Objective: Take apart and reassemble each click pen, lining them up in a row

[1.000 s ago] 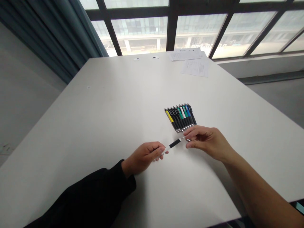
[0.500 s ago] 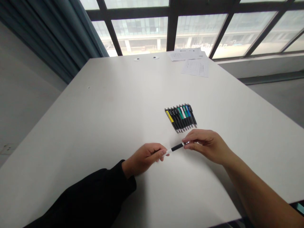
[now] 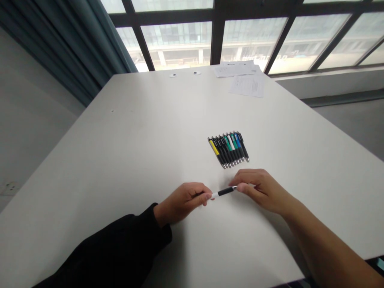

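Note:
A white pen with a black grip (image 3: 225,191) is held between my two hands, low over the table. My left hand (image 3: 187,201) is closed around its white end. At the silver tip, the thumb and fingers of my right hand (image 3: 261,189) are closed on the pen. Just beyond my right hand lies a row of several pens (image 3: 228,150), side by side, with yellow, black, green, white and blue barrels.
The white table (image 3: 144,140) reaches to the windows. Printed papers (image 3: 246,82) lie at its far right edge, and two small white discs sit along the far edge. A blue curtain (image 3: 69,44) hangs at the left.
My right hand has moved slightly down and nearer, its fingers shifted at the silver tip. The pen lies at a flatter angle, and my left hand has shifted slightly.

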{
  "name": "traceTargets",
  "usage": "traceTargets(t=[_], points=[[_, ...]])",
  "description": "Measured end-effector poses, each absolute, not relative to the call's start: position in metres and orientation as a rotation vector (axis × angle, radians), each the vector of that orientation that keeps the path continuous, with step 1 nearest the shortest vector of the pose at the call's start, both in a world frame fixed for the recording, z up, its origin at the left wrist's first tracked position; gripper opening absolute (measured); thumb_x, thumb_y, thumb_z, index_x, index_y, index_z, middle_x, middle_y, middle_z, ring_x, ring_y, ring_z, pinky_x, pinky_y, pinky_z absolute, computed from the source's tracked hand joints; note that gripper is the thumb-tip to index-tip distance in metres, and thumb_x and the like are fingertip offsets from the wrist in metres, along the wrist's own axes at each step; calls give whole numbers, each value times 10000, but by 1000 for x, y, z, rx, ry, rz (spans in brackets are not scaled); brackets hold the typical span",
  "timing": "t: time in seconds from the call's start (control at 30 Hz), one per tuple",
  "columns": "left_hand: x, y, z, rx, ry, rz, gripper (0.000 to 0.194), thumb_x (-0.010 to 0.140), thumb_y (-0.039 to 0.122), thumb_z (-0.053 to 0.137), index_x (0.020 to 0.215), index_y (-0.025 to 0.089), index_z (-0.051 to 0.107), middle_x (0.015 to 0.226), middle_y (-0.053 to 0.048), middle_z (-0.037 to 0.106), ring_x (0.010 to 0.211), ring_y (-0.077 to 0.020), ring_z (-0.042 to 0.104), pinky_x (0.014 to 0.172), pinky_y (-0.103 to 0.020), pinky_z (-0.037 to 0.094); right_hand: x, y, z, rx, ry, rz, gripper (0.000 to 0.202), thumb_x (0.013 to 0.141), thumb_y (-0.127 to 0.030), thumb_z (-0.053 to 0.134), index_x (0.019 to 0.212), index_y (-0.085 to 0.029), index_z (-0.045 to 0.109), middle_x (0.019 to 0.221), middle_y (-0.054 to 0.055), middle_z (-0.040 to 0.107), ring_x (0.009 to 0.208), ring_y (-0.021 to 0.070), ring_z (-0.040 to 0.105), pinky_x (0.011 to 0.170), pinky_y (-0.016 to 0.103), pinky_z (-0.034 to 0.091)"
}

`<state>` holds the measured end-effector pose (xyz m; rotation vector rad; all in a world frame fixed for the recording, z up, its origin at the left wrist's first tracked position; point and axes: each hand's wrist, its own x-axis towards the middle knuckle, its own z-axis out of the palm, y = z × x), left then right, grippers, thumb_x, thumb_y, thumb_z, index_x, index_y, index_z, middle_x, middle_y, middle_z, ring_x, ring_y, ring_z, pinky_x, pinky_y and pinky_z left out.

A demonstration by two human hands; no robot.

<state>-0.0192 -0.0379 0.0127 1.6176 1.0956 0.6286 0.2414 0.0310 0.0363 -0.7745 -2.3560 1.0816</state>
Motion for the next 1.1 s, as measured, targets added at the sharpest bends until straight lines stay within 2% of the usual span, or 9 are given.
traceTargets(t=[0.1, 0.2, 0.33, 0.5, 0.57, 0.67, 0.8, 0.97, 1.1], points=[[-19, -38, 12, 1612, 1109, 633, 342, 987, 378, 506, 810, 139, 675, 735, -19, 614, 686, -129, 529, 669, -246, 408, 245, 30, 39, -838, -2318, 1114, 242, 943, -405, 662, 913, -166, 681, 798, 41, 693, 686, 142, 611, 634, 247, 454], [-19, -38, 12, 1629, 1109, 630, 339, 986, 377, 510, 819, 140, 685, 740, -22, 623, 689, -131, 533, 682, -249, 411, 244, 29, 40, -942, -2401, 1025, 408, 1026, -410, 504, 719, -169, 626, 628, 14, 618, 569, 125, 541, 589, 252, 407], [-19, -38, 12, 1617, 1105, 644, 326, 982, 376, 519, 831, 141, 686, 734, -20, 622, 688, -133, 540, 683, -249, 416, 241, 28, 40, -902, -2420, 1052, 379, 1026, -468, 481, 848, -173, 640, 731, 29, 650, 633, 139, 557, 605, 252, 415], [-19, -38, 10, 1600, 1097, 642, 327, 974, 388, 539, 821, 140, 686, 733, -16, 611, 681, -127, 524, 660, -242, 403, 242, 28, 37, -966, -2416, 1063, 562, 1063, -494, 346, 651, -175, 555, 559, 3, 556, 509, 118, 483, 547, 252, 371], [-20, -37, 10, 1568, 1096, 650, 323, 973, 381, 541, 823, 135, 686, 728, -14, 610, 677, -125, 519, 658, -241, 401, 242, 29, 37, -934, -2361, 1106, 576, 1058, -548, 303, 722, -174, 584, 606, 13, 582, 543, 128, 508, 553, 254, 380], [-19, -37, 10, 1548, 1083, 652, 301, 965, 361, 553, 831, 129, 691, 730, -13, 611, 681, -124, 523, 664, -242, 403, 240, 28, 39, -910, -2422, 1104, 477, 1035, -540, 413, 760, -179, 559, 652, 0, 562, 586, 126, 496, 573, 249, 375], [-18, -37, 12, 1535, 1081, 646, 276, 948, 353, 585, 833, 126, 691, 713, -6, 599, 658, -117, 505, 634, -238, 389, 238, 28, 37, -1028, -2428, 1133, 591, 1048, -552, 351, 592, -186, 438, 528, -22, 450, 492, 108, 404, 533, 261, 317], [-18, -37, 10, 1532, 1083, 669, 266, 955, 340, 583, 855, 122, 698, 731, -16, 621, 674, -120, 529, 646, -237, 408, 239, 28, 38, -945, -2413, 1241, 534, 1040, -558, 366, 670, -188, 470, 612, -14, 485, 570, 122, 433, 563, 259, 330], [-18, -39, 8, 1663, 1119, 686, 241, 944, 344, 615, 893, 128, 709, 758, -31, 648, 673, -128, 554, 638, -239, 431, 233, 25, 37, -1080, -2390, 1295, 560, 1021, -568, 416, 606, -195, 366, 551, -39, 365, 520, 106, 332, 531, 264, 282]])
